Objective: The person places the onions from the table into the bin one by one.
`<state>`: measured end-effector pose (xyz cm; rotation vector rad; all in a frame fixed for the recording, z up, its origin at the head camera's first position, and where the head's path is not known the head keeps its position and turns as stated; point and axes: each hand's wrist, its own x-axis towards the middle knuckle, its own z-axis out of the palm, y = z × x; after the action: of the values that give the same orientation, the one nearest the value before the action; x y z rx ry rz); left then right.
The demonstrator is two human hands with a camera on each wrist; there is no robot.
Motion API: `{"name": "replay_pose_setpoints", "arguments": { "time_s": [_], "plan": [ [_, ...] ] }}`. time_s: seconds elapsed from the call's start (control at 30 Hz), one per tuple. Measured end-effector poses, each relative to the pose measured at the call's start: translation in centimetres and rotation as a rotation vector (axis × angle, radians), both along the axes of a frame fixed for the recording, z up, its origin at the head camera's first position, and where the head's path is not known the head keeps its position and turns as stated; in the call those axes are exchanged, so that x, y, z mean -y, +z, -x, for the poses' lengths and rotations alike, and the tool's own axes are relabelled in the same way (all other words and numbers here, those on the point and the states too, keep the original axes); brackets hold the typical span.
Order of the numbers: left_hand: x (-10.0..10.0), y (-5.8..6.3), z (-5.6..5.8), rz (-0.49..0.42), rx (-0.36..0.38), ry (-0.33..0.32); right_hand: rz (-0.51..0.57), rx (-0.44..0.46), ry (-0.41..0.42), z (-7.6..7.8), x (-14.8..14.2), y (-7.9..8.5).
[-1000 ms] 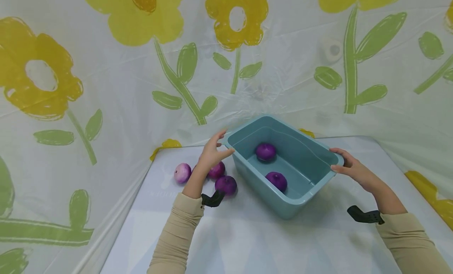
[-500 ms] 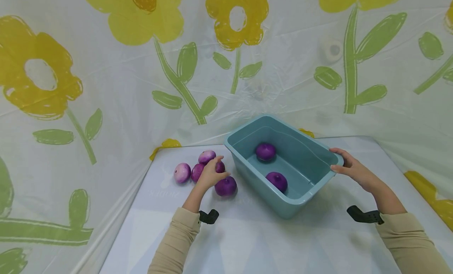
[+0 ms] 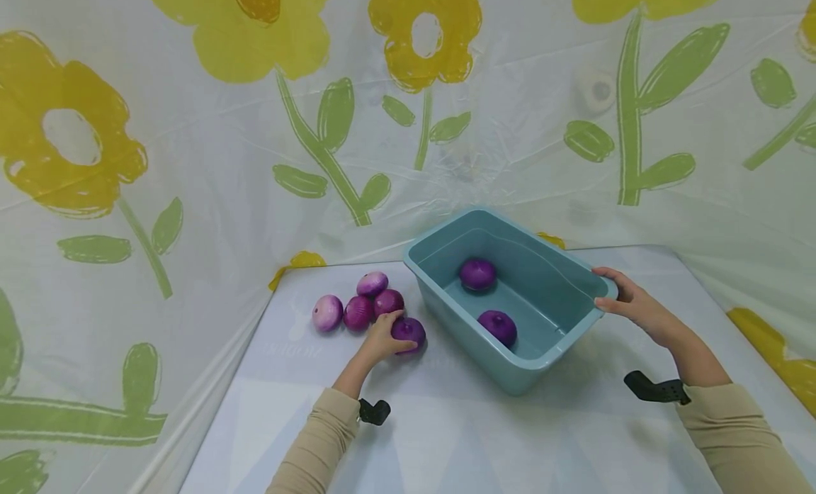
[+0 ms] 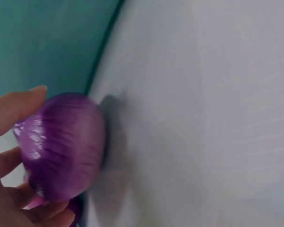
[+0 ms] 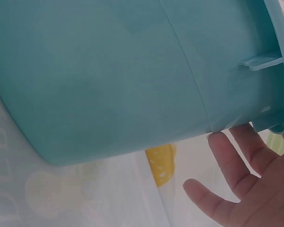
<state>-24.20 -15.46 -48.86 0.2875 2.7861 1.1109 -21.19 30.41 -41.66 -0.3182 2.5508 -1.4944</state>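
My left hand [image 3: 380,340] holds a purple onion [image 3: 411,331] on the table just left of the blue-green plastic bin [image 3: 460,334]. In the left wrist view, the thumb lies against one side of this onion [image 4: 71,146] and the fingers curl about the other. My right hand [image 3: 645,315] grips the bin's right end, thumb over the rim. From the right wrist view, some fingertips [image 5: 218,139] touch the underside of the bin wall [image 5: 109,85]. Inside the bin lie two purple onions, one farther back [image 3: 477,274] and one nearer [image 3: 498,328].
Several more onions sit close together on the table beyond my left hand, among them a pale one [image 3: 328,313] at the left and a two-toned one [image 3: 372,283] at the back. A flowered curtain [image 3: 510,111] hangs behind the table [image 3: 446,437].
My left hand has come away from the bin's left end, passed down over the onions, and taken hold of the nearest one. The right hand and bin stay put.
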Motion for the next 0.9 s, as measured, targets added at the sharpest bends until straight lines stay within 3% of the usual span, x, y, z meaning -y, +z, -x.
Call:
{"name": "replay_pose_setpoints", "arguments": {
  "time_s": [0.2,0.5,0.67,0.9],
  "plan": [
    [0.1,-1.5,-0.2,-0.02,0.047,0.015,-0.005,0.005,-0.002,0.0,0.1,0.0],
    [0.4,-2.0,-0.4,-0.059,0.047,0.006,-0.008,-0.006,-0.012,0.0,0.1,-0.1],
    [0.5,-1.6,-0.4,-0.076,0.041,0.001,-0.008,-0.01,-0.008,0.0,0.1,-0.1],
    [0.7,-0.1,-0.5,-0.091,0.052,0.027,-0.006,-0.013,-0.006,0.0,0.1,-0.1]
  ]
}}
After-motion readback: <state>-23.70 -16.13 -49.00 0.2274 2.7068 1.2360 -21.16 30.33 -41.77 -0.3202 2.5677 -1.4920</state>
